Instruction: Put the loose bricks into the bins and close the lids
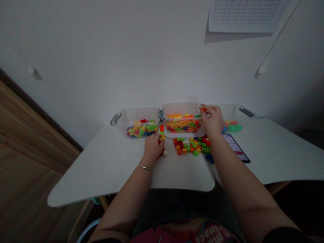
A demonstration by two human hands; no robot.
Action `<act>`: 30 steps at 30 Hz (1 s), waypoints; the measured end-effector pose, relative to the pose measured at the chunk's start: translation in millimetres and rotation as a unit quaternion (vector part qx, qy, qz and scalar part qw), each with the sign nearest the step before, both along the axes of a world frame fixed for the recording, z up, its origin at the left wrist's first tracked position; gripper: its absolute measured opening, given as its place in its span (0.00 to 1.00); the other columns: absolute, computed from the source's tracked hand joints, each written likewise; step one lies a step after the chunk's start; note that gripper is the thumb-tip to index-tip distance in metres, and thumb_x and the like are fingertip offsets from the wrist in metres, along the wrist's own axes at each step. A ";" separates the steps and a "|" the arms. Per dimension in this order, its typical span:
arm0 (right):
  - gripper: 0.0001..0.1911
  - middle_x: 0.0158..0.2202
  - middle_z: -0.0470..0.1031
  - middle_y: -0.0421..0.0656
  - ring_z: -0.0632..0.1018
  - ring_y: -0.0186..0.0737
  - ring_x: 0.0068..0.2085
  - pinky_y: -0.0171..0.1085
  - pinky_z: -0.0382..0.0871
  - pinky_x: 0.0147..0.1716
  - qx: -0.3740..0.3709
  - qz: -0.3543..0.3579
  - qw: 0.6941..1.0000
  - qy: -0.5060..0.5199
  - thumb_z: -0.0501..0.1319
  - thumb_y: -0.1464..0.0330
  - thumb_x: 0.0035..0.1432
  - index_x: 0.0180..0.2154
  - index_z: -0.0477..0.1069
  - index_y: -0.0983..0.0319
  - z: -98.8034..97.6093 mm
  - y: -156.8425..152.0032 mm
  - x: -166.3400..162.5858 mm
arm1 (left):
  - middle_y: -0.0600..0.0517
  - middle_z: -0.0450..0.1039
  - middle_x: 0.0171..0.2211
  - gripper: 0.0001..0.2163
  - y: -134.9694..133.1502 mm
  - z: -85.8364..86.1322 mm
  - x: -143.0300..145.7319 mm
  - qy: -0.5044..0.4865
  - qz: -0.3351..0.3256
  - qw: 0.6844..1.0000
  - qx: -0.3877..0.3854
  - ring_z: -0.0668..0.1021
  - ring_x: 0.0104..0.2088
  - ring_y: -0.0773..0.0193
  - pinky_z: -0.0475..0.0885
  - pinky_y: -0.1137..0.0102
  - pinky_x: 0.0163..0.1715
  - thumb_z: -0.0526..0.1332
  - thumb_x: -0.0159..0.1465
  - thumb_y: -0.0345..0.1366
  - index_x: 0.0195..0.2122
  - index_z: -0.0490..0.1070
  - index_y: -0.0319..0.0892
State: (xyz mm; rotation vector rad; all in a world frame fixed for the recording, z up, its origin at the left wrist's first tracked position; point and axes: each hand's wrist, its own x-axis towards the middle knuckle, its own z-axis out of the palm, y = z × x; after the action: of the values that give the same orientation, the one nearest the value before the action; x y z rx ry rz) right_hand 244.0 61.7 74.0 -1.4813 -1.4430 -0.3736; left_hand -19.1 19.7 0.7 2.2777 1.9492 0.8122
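My right hand (213, 120) is raised over the right end of the middle clear box (174, 135), pinching a small orange-red building block (203, 109) between thumb and fingertips. On the white table my left hand (152, 147) curls its fingers around a small assembly of building blocks (162, 129); red and yellow parts stick out past the fingertips, and a red and white part shows below the thumb. The palm hides the rest. A loose heap of small blocks (186, 145), red, green, orange and yellow, lies between the hands.
The left clear box (120, 130) holds several colourful small pieces. Behind my right hand stands another clear box (231, 109) with round green and orange pieces. A phone (236, 148) lies by my right forearm. The white tabletop (101, 168) meets the wall; a gridded paper (245, 15) hangs above.
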 end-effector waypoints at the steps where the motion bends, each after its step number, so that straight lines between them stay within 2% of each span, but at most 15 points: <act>1: 0.19 0.42 0.73 0.48 0.73 0.44 0.42 0.43 0.67 0.43 -0.009 -0.012 1.000 -0.002 0.53 0.63 0.61 0.49 0.76 0.58 1.1 4.5 4.1 | 0.44 0.75 0.50 0.15 0.8 -0.2 -0.2 -0.003 0.002 1.000 0.001 0.73 0.52 0.55 0.64 0.61 0.55 0.55 0.64 0.37 0.49 0.73 0.40; 4: 0.17 0.42 0.75 0.49 0.72 0.47 0.43 0.46 0.65 0.45 -0.067 -0.034 0.997 -0.023 0.54 0.63 0.59 0.44 0.79 0.58 1.3 13.7 12.1 | 0.45 0.75 0.52 0.16 4.0 -2.2 -0.4 -0.006 -0.007 1.000 -0.001 0.73 0.53 0.56 0.64 0.62 0.56 0.53 0.65 0.36 0.51 0.72 0.39; 9: 0.19 0.41 0.78 0.52 0.71 0.51 0.44 0.50 0.63 0.47 -0.151 -0.048 0.985 -0.065 0.52 0.63 0.61 0.42 0.80 0.61 -2.6 17.4 14.3 | 0.47 0.73 0.55 0.17 7.0 -8.2 0.2 0.013 -0.034 0.999 -0.004 0.72 0.55 0.59 0.62 0.61 0.58 0.48 0.69 0.37 0.53 0.72 0.42; 14: 0.20 0.38 0.79 0.54 0.71 0.52 0.44 0.50 0.63 0.47 -0.150 -0.042 0.984 -0.091 0.51 0.65 0.60 0.38 0.80 0.64 -2.2 16.1 12.2 | 0.48 0.71 0.57 0.17 4.4 -8.5 0.8 0.038 -0.033 0.999 -0.012 0.71 0.56 0.57 0.60 0.58 0.58 0.50 0.68 0.40 0.53 0.72 0.43; 17: 0.18 0.42 0.78 0.52 0.72 0.50 0.45 0.49 0.63 0.49 -0.092 -0.014 0.994 -0.061 0.51 0.66 0.60 0.42 0.77 0.63 -0.7 8.1 4.7 | 0.50 0.71 0.57 0.16 1.7 -5.8 1.2 0.043 -0.022 0.999 -0.024 0.71 0.55 0.55 0.60 0.57 0.58 0.52 0.67 0.41 0.51 0.73 0.46; 20: 0.17 0.43 0.77 0.48 0.72 0.46 0.47 0.46 0.62 0.51 -0.001 0.047 0.998 -0.033 0.49 0.69 0.61 0.42 0.76 0.61 -3.2 -8.4 -14.7 | 0.50 0.72 0.56 0.15 -1.3 -1.4 1.7 0.038 -0.013 0.999 -0.029 0.71 0.54 0.56 0.60 0.59 0.57 0.53 0.66 0.40 0.50 0.74 0.46; 22: 0.17 0.40 0.78 0.47 0.73 0.44 0.47 0.45 0.63 0.51 0.015 0.120 0.991 -0.051 0.48 0.70 0.62 0.39 0.76 0.61 -9.3 -21.3 -34.5 | 0.50 0.74 0.54 0.14 -3.7 3.0 1.9 0.033 -0.012 0.999 -0.029 0.73 0.53 0.57 0.62 0.61 0.55 0.54 0.66 0.40 0.48 0.75 0.46; 26: 0.14 0.43 0.78 0.46 0.73 0.42 0.48 0.41 0.64 0.51 -0.066 0.283 0.948 -0.129 0.52 0.70 0.61 0.41 0.76 0.61 -31.9 -37.8 -78.2 | 0.47 0.80 0.41 0.17 -6.7 12.1 1.3 0.035 0.027 0.998 -0.050 0.77 0.44 0.58 0.67 0.65 0.46 0.49 0.67 0.40 0.36 0.79 0.43; 28: 0.15 0.48 0.76 0.47 0.72 0.42 0.50 0.41 0.64 0.53 -0.117 0.314 0.928 -0.161 0.54 0.70 0.60 0.46 0.75 0.62 -44.5 -37.6 -95.5 | 0.46 0.80 0.37 0.19 -4.9 13.9 -0.3 0.015 0.050 0.997 -0.059 0.78 0.40 0.59 0.68 0.66 0.42 0.48 0.68 0.40 0.33 0.79 0.42; 30: 0.17 0.52 0.74 0.49 0.71 0.42 0.53 0.41 0.62 0.56 -0.163 0.314 0.918 -0.182 0.55 0.71 0.59 0.49 0.73 0.64 -54.7 -32.4 -108.0 | 0.48 0.80 0.37 0.17 -0.4 13.0 -3.5 -0.034 0.048 0.997 -0.051 0.78 0.39 0.60 0.68 0.68 0.42 0.49 0.67 0.39 0.35 0.79 0.43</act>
State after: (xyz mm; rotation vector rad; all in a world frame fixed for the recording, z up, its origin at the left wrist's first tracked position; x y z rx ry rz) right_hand 136.0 29.3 19.3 -1.1353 -2.2719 -0.0002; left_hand -22.5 19.3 13.7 2.0866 2.0336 0.7689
